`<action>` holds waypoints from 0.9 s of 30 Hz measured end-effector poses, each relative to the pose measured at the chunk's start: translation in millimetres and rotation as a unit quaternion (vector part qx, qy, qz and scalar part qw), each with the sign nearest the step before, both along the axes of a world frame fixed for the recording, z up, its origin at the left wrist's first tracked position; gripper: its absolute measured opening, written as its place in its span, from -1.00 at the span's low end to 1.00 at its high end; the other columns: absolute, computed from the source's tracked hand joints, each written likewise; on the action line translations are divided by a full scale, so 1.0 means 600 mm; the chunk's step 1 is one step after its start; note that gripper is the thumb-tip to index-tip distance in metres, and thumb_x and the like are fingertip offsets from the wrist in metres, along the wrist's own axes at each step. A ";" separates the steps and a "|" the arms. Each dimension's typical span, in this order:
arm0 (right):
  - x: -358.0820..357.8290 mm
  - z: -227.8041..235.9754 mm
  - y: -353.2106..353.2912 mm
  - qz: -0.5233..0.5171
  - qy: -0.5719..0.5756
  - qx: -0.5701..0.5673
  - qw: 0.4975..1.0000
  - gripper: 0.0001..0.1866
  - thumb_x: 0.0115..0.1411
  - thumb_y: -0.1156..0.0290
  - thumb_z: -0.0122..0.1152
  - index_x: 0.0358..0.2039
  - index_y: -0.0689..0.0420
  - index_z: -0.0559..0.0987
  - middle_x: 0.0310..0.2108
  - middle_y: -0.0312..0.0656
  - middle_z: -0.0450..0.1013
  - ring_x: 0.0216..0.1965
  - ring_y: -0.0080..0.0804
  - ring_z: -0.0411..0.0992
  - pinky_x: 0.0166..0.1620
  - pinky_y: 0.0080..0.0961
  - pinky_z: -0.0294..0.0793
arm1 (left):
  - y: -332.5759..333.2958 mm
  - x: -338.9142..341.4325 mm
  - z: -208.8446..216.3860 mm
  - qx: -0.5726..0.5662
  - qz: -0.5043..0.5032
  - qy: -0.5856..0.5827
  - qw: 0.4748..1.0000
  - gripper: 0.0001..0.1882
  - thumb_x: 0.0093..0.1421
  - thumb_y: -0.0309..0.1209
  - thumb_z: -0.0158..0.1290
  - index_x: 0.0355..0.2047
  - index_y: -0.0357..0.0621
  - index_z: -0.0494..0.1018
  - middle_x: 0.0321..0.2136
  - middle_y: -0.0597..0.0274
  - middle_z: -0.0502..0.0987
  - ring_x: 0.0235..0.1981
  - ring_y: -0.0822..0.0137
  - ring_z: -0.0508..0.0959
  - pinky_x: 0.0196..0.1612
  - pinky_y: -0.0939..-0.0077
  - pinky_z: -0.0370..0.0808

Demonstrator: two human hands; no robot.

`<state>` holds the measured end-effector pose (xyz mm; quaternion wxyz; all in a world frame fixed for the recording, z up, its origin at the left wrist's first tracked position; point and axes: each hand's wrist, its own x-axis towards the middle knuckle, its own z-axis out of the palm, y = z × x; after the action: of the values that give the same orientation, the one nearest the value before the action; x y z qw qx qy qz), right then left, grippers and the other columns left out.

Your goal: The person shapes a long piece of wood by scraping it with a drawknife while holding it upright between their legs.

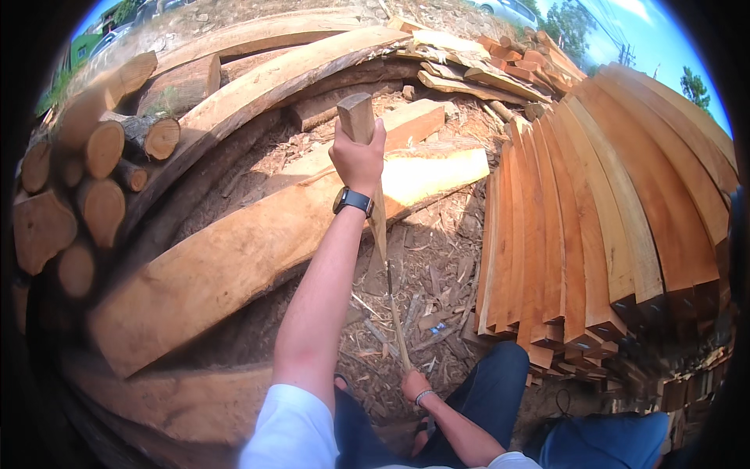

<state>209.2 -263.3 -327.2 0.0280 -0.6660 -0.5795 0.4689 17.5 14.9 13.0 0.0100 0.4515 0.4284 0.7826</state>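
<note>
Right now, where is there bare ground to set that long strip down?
Only the chip-strewn ground between the big slab and the stack of sawn planks is open, though littered with offcuts. The logs crowd the left. The left hand and right hand hold the wooden strip over that gap.

Upper left of my view shows a pile of round logs (94,156), cut ends facing me. A thick rough slab (226,258) lies across the middle, with curved beams (266,70) behind it. At right, sawn planks (594,211) lean stacked on edge. Bark chips and wood scraps (426,273) litter the ground.
</note>
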 end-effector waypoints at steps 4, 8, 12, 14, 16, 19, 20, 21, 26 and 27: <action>-0.015 0.008 -0.005 -0.063 -0.016 0.154 0.986 -0.69 0.22 0.32 0.03 -0.20 0.35 0.37 -0.43 0.36 0.47 -0.32 0.32 0.48 -0.23 0.08 0.48 | -0.005 0.015 -0.001 0.013 0.017 0.014 1.000 -0.58 0.01 -0.22 0.27 -0.27 -0.32 0.47 -0.50 -0.11 0.60 -0.44 -0.01 0.65 -0.36 0.26 0.56; -0.010 -0.049 0.009 -0.068 -0.057 0.185 0.979 -0.69 0.21 0.33 0.05 -0.19 0.35 0.39 -0.38 0.38 0.47 -0.26 0.32 0.48 -0.16 0.06 0.48 | -0.012 0.023 0.008 0.019 0.066 0.030 0.997 -0.60 0.02 -0.22 0.26 -0.28 -0.30 0.48 -0.52 -0.11 0.60 -0.46 -0.02 0.64 -0.37 0.25 0.56; 0.029 -0.120 -0.012 0.009 -0.067 0.140 0.988 -0.69 0.22 0.34 0.02 -0.17 0.35 0.32 -0.41 0.38 0.46 -0.29 0.36 0.46 -0.17 0.10 0.46 | -0.015 0.052 0.016 0.029 0.058 0.011 0.998 -0.60 0.04 -0.22 0.25 -0.28 -0.30 0.48 -0.52 -0.09 0.60 -0.47 -0.01 0.64 -0.38 0.24 0.55; -0.003 -0.067 -0.007 0.008 -0.042 0.152 0.988 -0.68 0.23 0.34 0.01 -0.17 0.35 0.30 -0.42 0.38 0.46 -0.28 0.36 0.46 -0.17 0.10 0.46 | -0.014 0.030 0.006 0.028 0.081 0.028 0.996 -0.61 0.04 -0.22 0.25 -0.28 -0.30 0.48 -0.53 -0.09 0.60 -0.47 -0.01 0.64 -0.38 0.24 0.55; -0.020 -0.007 -0.005 -0.038 -0.048 0.175 0.983 -0.67 0.22 0.34 0.01 -0.16 0.37 0.31 -0.42 0.38 0.47 -0.28 0.35 0.46 -0.16 0.09 0.46 | -0.016 0.030 0.004 0.028 0.084 0.029 0.996 -0.61 0.04 -0.22 0.25 -0.28 -0.30 0.49 -0.52 -0.09 0.60 -0.47 -0.01 0.64 -0.38 0.24 0.55; -0.012 -0.029 0.005 -0.043 -0.048 0.180 0.982 -0.66 0.22 0.35 0.02 -0.15 0.39 0.31 -0.42 0.38 0.47 -0.28 0.34 0.47 -0.15 0.07 0.47 | -0.016 0.042 0.008 0.024 0.077 0.025 0.996 -0.61 0.05 -0.21 0.25 -0.28 -0.29 0.49 -0.52 -0.10 0.60 -0.46 -0.02 0.64 -0.38 0.24 0.55; -0.003 -0.050 0.003 -0.033 -0.046 0.176 0.983 -0.66 0.22 0.35 0.02 -0.14 0.39 0.31 -0.42 0.38 0.47 -0.28 0.34 0.47 -0.15 0.07 0.47 | -0.013 0.042 0.010 0.021 0.080 0.025 0.996 -0.61 0.05 -0.21 0.25 -0.28 -0.29 0.49 -0.52 -0.10 0.60 -0.46 -0.02 0.64 -0.38 0.25 0.55; 0.002 -0.058 -0.001 -0.021 -0.052 0.176 0.983 -0.66 0.21 0.36 0.02 -0.15 0.40 0.31 -0.42 0.38 0.47 -0.29 0.34 0.47 -0.16 0.07 0.47 | -0.011 0.041 0.011 0.019 0.085 0.027 0.996 -0.61 0.05 -0.21 0.25 -0.29 -0.29 0.49 -0.52 -0.11 0.60 -0.46 -0.02 0.64 -0.38 0.25 0.55; -0.006 -0.043 -0.005 -0.009 -0.042 0.165 0.985 -0.67 0.20 0.35 0.05 -0.19 0.40 0.35 -0.42 0.37 0.47 -0.29 0.33 0.47 -0.17 0.08 0.47 | -0.009 0.029 0.000 0.020 0.092 0.025 0.995 -0.60 0.04 -0.20 0.25 -0.29 -0.31 0.49 -0.52 -0.11 0.60 -0.45 -0.02 0.64 -0.38 0.25 0.55; -0.003 -0.046 -0.005 -0.011 -0.043 0.170 0.984 -0.67 0.19 0.34 0.06 -0.20 0.40 0.36 -0.41 0.38 0.47 -0.29 0.32 0.48 -0.18 0.07 0.48 | -0.009 0.031 0.001 0.016 0.086 0.023 0.996 -0.60 0.05 -0.19 0.25 -0.29 -0.31 0.49 -0.51 -0.11 0.60 -0.45 -0.02 0.65 -0.37 0.25 0.55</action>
<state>207.7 -266.0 -354.6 0.1206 -0.6773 -0.6443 0.3340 36.3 9.4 13.9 -0.0748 0.4306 0.4530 0.7770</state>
